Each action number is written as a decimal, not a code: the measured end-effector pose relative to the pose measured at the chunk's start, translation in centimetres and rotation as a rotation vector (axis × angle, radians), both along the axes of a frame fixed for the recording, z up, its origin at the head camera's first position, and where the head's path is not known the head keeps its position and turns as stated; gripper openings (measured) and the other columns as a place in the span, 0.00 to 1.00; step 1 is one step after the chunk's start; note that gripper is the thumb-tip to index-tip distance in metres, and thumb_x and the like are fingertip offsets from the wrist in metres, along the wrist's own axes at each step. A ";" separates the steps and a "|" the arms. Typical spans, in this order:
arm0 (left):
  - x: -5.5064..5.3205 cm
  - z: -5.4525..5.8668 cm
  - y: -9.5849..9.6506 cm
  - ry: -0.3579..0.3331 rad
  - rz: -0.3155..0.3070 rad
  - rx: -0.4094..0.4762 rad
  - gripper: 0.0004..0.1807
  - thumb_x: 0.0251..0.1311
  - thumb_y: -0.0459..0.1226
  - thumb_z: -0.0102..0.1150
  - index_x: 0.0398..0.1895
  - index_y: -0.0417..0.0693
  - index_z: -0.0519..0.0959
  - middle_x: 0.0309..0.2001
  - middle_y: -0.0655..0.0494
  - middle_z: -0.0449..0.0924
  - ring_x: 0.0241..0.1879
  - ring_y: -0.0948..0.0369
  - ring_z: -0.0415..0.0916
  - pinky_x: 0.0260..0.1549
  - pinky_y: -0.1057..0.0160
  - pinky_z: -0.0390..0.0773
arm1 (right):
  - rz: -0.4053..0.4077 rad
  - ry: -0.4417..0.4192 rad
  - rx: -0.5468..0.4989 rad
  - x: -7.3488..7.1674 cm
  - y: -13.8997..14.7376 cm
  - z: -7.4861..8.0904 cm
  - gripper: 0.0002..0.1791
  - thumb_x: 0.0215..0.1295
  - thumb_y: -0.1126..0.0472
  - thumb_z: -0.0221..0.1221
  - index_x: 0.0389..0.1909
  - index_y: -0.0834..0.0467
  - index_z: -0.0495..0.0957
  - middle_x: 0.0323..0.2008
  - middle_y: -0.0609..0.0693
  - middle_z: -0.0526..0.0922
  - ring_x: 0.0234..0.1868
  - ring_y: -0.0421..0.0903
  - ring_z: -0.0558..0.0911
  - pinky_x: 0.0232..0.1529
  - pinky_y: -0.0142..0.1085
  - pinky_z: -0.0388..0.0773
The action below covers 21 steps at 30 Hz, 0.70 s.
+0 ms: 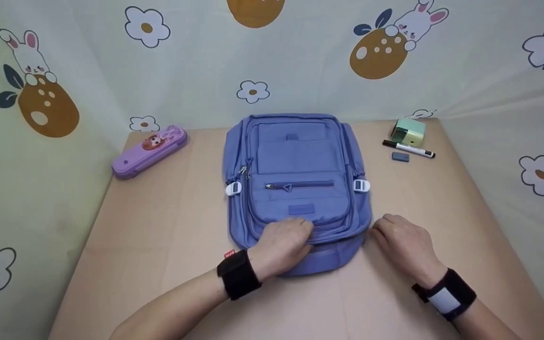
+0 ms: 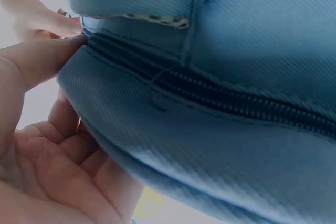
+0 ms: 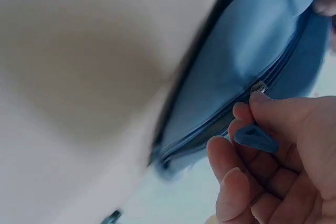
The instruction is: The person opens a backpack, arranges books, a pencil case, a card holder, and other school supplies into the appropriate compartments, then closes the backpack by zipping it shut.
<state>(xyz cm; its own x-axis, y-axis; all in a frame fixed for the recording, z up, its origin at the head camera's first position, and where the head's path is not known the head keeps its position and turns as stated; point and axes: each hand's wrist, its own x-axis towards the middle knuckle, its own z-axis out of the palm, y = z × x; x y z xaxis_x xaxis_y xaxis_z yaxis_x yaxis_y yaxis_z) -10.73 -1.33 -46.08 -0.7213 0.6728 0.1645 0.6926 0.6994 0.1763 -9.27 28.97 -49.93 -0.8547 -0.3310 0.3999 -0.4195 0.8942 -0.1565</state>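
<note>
A blue backpack (image 1: 300,156) lies on its back on the table, front pockets up and its lower end toward me. With my left hand (image 1: 281,245) I grip the fabric at its lower edge, thumb beside the closed-looking zipper (image 2: 210,93) in the left wrist view. My right hand (image 1: 406,243) is at the bag's lower right side. In the right wrist view its thumb and forefinger pinch a zipper pull (image 3: 259,88), whose blue triangular tab (image 3: 256,138) hangs among the fingers. Part of that zipper's track is hidden behind the right fingers.
A purple pencil case (image 1: 149,152) lies at the back left. At the back right are a green-and-yellow pencil sharpener (image 1: 409,131), a black-and-white marker (image 1: 409,148) and a small dark eraser (image 1: 400,157). A patterned cloth (image 1: 196,61) borders the table (image 1: 168,226).
</note>
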 end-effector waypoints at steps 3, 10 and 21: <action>0.0 0.0 -0.1 -0.011 -0.006 -0.010 0.10 0.62 0.42 0.68 0.34 0.51 0.76 0.32 0.59 0.78 0.30 0.58 0.79 0.22 0.60 0.79 | -0.051 -0.029 -0.023 -0.5 0.7 -0.3 0.07 0.62 0.60 0.71 0.28 0.52 0.82 0.27 0.44 0.79 0.29 0.44 0.79 0.24 0.42 0.76; 0.0 0.3 0.0 -0.036 -0.015 -0.031 0.10 0.61 0.43 0.69 0.37 0.52 0.78 0.34 0.59 0.80 0.33 0.59 0.79 0.27 0.61 0.80 | -0.030 -0.034 -0.053 -0.9 1.0 -0.6 0.06 0.62 0.60 0.71 0.28 0.53 0.84 0.27 0.43 0.80 0.29 0.43 0.80 0.25 0.42 0.77; 0.2 2.6 3.6 0.037 -0.086 -0.116 0.18 0.59 0.52 0.71 0.41 0.50 0.80 0.36 0.58 0.80 0.34 0.58 0.78 0.25 0.60 0.79 | -0.044 -0.068 -0.035 -0.8 0.7 -0.3 0.04 0.60 0.62 0.71 0.29 0.55 0.85 0.27 0.46 0.82 0.29 0.44 0.81 0.26 0.42 0.80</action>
<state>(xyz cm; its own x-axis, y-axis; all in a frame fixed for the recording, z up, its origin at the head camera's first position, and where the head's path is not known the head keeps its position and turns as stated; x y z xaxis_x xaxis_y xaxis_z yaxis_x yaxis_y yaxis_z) -10.48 2.29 -43.49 -0.6554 0.7476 0.1077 0.7551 0.6518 0.0707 -10.09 29.66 -50.19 -0.8937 -0.2790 0.3513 -0.3670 0.9050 -0.2150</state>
